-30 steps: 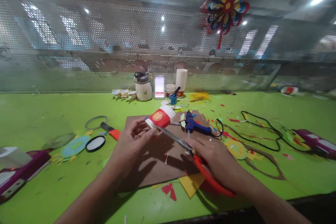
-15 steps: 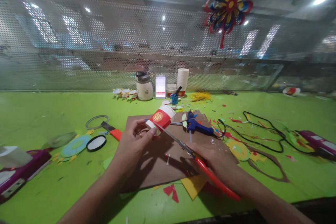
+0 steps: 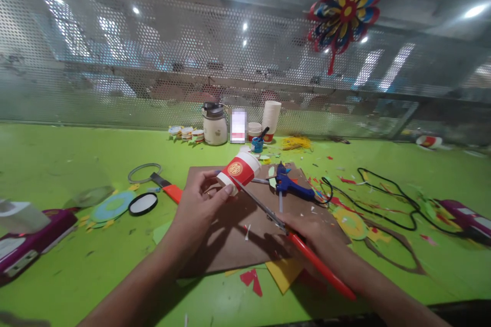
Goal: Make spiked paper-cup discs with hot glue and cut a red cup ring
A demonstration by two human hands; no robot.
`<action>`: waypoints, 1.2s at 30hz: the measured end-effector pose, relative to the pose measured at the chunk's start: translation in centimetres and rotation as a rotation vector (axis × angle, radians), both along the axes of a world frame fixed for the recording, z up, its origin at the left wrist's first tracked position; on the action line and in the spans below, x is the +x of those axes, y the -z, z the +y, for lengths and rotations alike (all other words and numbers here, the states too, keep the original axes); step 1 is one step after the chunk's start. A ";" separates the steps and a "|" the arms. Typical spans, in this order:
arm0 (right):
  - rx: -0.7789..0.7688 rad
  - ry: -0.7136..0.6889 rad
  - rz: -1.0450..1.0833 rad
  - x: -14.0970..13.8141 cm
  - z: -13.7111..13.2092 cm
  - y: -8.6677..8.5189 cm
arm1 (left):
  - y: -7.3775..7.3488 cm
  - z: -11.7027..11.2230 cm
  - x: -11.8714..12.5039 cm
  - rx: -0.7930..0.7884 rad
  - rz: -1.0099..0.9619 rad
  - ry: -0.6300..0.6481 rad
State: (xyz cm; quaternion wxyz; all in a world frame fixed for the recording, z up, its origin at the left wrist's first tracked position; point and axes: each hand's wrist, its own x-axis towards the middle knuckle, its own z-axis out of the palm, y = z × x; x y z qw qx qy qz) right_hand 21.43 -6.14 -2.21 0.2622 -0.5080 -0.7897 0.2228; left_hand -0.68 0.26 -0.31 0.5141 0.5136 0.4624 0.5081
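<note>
A red and white paper cup (image 3: 242,167) with a gold emblem is tilted in the grip of my left hand (image 3: 205,195), thumb on its near side. My right hand (image 3: 309,232) is closed on red-handled scissors (image 3: 303,248). Their metal blades reach up and left to the cup, with the tips at its red band; whether they cut into it I cannot tell. Below both hands lies a brown board (image 3: 218,250). A blue glue gun (image 3: 293,186) rests on the board, to the right of the cup.
Purple power strips (image 3: 46,240) lie at the left and right. Behind the board stand a flask (image 3: 215,125), stacked paper cups (image 3: 272,112) and a small blue jar (image 3: 257,145). A black cord (image 3: 387,181), a round mirror (image 3: 143,205) and paper scraps (image 3: 252,281) lie around.
The view has shifted slightly, so the whole scene sits a little further right. Both hands keep hold of the cup and the scissors, in nearly the same pose.
</note>
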 end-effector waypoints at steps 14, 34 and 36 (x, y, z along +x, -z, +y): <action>-0.105 0.023 0.020 0.1 0.3 -0.1 | 0.8 0.2 0.0 0.062 0.050 0.040; -0.034 -0.003 0.002 0.0 0.1 -0.4 | 1.0 1.7 -0.8 -0.170 -0.327 0.135; -0.030 0.006 -0.021 0.0 0.3 -0.4 | 0.9 1.7 -0.8 -0.172 -0.324 0.111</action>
